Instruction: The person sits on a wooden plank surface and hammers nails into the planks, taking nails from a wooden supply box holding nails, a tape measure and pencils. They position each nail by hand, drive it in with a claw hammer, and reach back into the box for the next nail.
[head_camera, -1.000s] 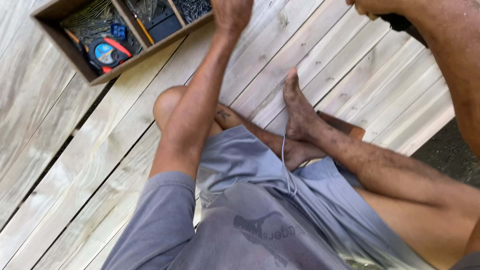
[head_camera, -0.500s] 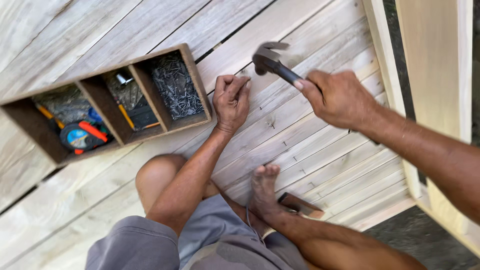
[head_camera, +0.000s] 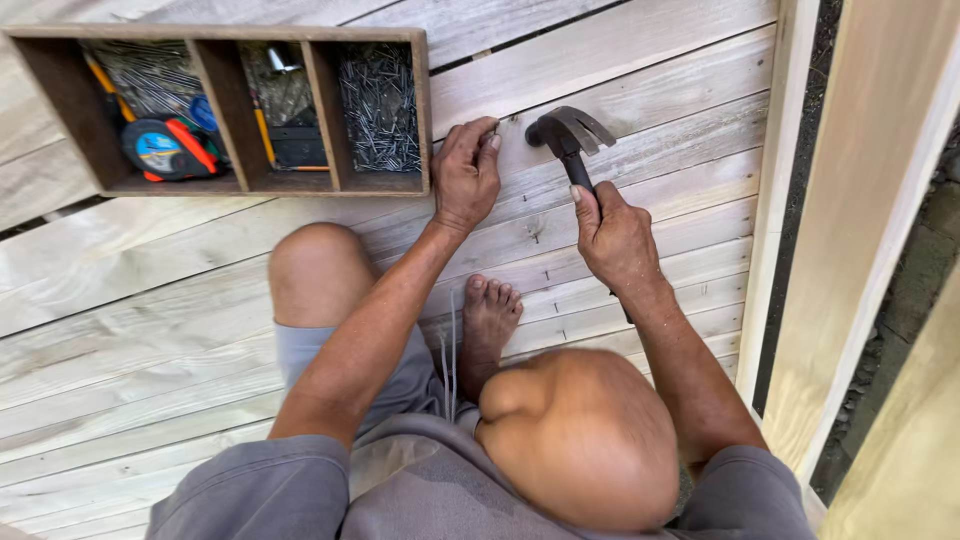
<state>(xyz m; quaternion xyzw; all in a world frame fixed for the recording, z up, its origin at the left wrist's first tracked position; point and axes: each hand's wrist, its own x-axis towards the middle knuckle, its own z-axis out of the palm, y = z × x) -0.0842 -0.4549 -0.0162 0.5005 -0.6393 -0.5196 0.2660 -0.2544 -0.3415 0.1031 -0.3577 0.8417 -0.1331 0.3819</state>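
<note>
My right hand (head_camera: 612, 232) grips the black handle of a claw hammer (head_camera: 568, 140), whose dark metal head hovers just over a pale wooden deck board (head_camera: 650, 110). My left hand (head_camera: 465, 172) rests on the same boards right beside the hammer head, fingertips pinched together as if on a nail; the nail itself is too small to make out. I sit on the deck with my bare foot (head_camera: 489, 318) and both knees below the hands.
A wooden tray (head_camera: 420, 110) with three compartments lies at the upper left, holding loose nails (head_camera: 378, 95), a tape measure (head_camera: 165, 148) and pencils. Upright timber pieces (head_camera: 870, 220) run along the right, past the deck edge.
The view has swung down and steadied. The hammer has come down from its raised, tilted position to hover close to my left fingertips, and the tray now lies level at the upper left.
</note>
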